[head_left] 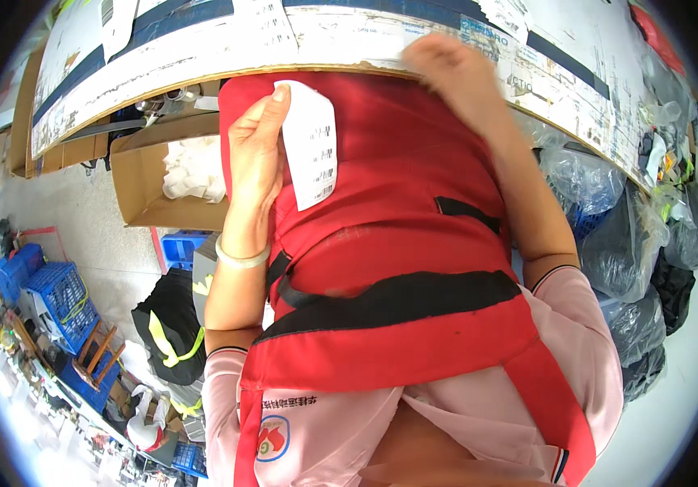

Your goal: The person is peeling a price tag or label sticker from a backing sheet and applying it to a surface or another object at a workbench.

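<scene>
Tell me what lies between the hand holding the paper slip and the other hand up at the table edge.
In the head view, only the red apron spans between the left hand, which holds the white label slip, and the blurred right hand at the table edge.

Single head cam, wide fisheye, looks steeply down the person's own front: red apron [397, 235] fills centre, very close. Label-covered work surface [203, 57] bends along top edge; grey concrete floor [89, 235] shows lower left, far below. No 2nd view.

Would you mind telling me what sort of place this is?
Probably a packing or shipping workroom: the left hand holds a printed label, an open cardboard box and blue plastic crates stand about.
</scene>
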A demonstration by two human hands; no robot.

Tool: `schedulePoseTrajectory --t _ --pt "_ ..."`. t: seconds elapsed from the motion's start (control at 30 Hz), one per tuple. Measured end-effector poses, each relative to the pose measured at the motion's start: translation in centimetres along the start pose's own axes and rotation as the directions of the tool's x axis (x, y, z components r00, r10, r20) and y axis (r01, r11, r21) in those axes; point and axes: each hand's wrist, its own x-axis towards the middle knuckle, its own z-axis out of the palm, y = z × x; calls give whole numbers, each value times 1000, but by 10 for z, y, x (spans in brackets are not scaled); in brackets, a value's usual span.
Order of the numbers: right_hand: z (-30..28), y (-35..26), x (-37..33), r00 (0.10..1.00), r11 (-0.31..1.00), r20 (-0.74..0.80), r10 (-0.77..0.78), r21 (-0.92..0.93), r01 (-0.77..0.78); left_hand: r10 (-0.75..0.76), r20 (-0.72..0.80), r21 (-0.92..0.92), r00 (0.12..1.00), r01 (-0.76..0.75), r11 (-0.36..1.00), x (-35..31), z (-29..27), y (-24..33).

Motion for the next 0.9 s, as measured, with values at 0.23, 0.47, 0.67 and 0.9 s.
schedulePoseTrajectory --t 0.23,0.47,0.67,0.9 --pt "65 -33 -28 852 922 522 29 315 -224 231 -2 85 973 -230 970 3 8 0" --pt "60 -37 -27 877 930 480 30 307 -200 60 455 364 888 -247 898 -8 -8 33" --pt "56 -39 -24 877 924 480 34 320 -211 -27 424 272 905 -99 957 -11 -11 27" --pt "55 -37 -26 865 927 501 19 315 -202 99 476 415 874 -323 851 -6 -1 25"
